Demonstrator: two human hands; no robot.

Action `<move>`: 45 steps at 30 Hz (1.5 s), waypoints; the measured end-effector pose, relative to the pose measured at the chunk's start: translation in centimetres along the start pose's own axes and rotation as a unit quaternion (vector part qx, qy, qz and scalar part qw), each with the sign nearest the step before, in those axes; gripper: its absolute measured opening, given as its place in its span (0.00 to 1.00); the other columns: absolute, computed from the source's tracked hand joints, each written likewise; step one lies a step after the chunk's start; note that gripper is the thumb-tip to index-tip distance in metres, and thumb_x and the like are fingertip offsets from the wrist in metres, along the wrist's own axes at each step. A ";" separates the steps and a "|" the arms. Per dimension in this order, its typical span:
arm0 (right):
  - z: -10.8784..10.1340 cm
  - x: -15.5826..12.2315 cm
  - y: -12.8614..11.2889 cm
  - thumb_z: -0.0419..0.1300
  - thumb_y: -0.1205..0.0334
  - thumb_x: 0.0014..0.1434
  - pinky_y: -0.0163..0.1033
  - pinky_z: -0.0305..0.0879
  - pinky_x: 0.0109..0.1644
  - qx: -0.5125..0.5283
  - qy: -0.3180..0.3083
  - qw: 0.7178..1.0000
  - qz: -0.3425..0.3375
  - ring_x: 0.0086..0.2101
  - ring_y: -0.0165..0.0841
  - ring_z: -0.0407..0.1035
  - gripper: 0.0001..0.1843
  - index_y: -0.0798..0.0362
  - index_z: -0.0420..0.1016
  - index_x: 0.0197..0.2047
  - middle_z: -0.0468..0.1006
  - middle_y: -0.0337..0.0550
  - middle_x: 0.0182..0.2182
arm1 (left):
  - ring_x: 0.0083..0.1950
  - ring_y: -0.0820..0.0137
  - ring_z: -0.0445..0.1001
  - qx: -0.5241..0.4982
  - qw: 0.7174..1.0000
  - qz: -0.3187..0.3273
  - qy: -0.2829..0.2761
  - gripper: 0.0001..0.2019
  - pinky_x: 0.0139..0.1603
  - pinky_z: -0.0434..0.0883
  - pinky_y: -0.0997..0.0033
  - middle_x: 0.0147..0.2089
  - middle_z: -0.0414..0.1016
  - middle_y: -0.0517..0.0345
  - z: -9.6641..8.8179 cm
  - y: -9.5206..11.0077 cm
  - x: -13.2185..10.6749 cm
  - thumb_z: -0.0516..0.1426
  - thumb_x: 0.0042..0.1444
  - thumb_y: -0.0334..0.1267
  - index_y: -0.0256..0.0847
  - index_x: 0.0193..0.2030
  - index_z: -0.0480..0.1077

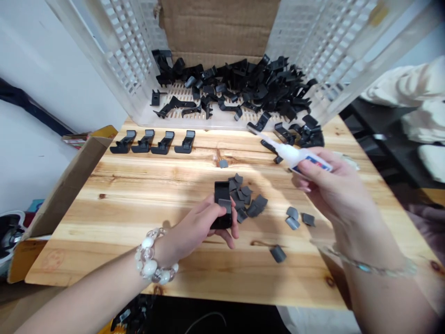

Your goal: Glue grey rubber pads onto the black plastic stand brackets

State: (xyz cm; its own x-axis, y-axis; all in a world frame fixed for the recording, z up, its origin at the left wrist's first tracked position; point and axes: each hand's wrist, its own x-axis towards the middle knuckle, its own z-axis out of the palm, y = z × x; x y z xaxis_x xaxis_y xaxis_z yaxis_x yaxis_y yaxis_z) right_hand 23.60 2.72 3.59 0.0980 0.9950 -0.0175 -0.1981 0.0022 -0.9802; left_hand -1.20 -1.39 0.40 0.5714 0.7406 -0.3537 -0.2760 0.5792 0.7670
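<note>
Nearest the table's (104, 241) front edge, the left hand (198, 227) clamps a black clip (222, 204) with a grey pad on it, beside a heap of grey pads (247, 200). Further right, the right hand (333, 185) grips a glue tube (295, 155), nozzle aimed left. Beyond, four finished clips (153, 142) line up before a crate (222, 121) of black clips.

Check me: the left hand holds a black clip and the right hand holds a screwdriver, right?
Not quite: the head view shows the right hand holding a white glue bottle, not a screwdriver. The left hand does hold a black clip.
</note>
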 end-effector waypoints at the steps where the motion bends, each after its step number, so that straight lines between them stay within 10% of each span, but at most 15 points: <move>1: -0.2 0.1 -0.1 0.74 0.65 0.43 0.29 0.51 0.20 0.014 0.017 1.000 -0.012 0.19 0.21 0.58 0.13 0.56 0.74 0.30 0.70 0.35 0.21 | 0.33 0.69 0.74 0.006 1.000 -0.006 0.009 0.06 0.28 0.75 0.70 0.35 0.71 0.56 0.0 -0.1 0.0 0.50 0.62 0.34 0.38 0.44 0.65; 45: 2.0 -1.5 -0.3 0.63 0.72 0.47 0.34 0.40 0.17 -0.002 0.075 0.993 -0.090 0.13 0.24 0.47 0.07 0.51 0.74 0.26 0.58 0.32 0.11 | 0.36 0.70 0.74 0.038 0.997 -0.061 -0.030 0.04 0.31 0.76 0.72 0.36 0.69 0.56 0.6 0.4 -0.3 0.50 0.63 0.34 0.38 0.40 0.66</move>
State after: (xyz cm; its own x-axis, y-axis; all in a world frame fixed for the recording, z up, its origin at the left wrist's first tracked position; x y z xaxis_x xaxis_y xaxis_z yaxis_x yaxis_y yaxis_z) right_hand 21.60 1.40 4.34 0.2766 0.9522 0.1299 -0.1598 0.1788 -0.9708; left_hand -0.97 -1.59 1.13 0.6426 0.6435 -0.4159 -0.1444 0.6348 0.7590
